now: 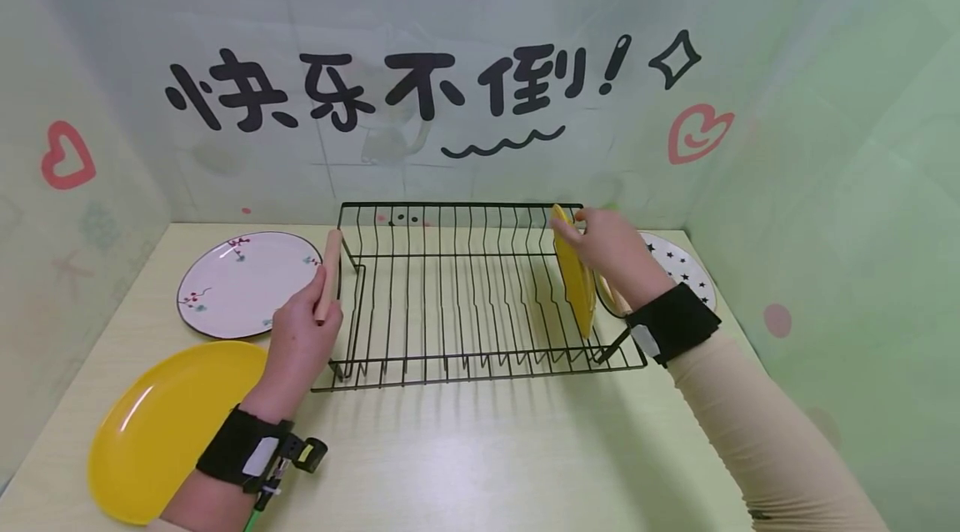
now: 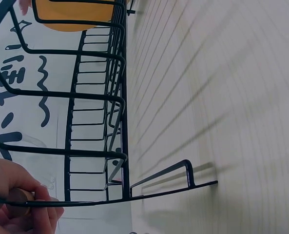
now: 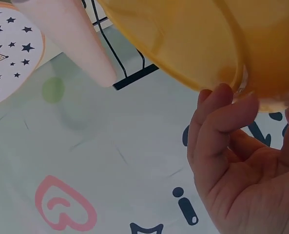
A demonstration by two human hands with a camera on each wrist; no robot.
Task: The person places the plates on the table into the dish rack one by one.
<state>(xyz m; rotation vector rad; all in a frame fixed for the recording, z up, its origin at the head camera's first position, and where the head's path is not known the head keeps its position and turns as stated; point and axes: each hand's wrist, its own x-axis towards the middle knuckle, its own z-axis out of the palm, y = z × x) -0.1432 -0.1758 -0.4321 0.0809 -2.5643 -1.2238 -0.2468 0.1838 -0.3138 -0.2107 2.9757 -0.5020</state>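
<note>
A black wire dish rack (image 1: 450,361) with a wooden handle at each end stands on the table. My left hand (image 1: 303,340) grips the left wooden handle (image 1: 330,265); in the left wrist view, fingers (image 2: 42,209) curl round the handle's end. At the rack's right end, a yellow plate (image 1: 576,282) stands on edge between the wires. My right hand (image 1: 611,253) pinches its upper rim, the thumb on the left face and fingers on the right. In the right wrist view, fingertips (image 3: 222,95) meet the rim of the yellow plate (image 3: 173,44).
On the left lie a white plate with small flowers (image 1: 251,286) and, nearer, a large yellow plate (image 1: 172,424), partly behind my left forearm. A star-patterned white plate (image 1: 686,269) lies right of the rack. A printed backdrop (image 1: 480,173) rises behind the table.
</note>
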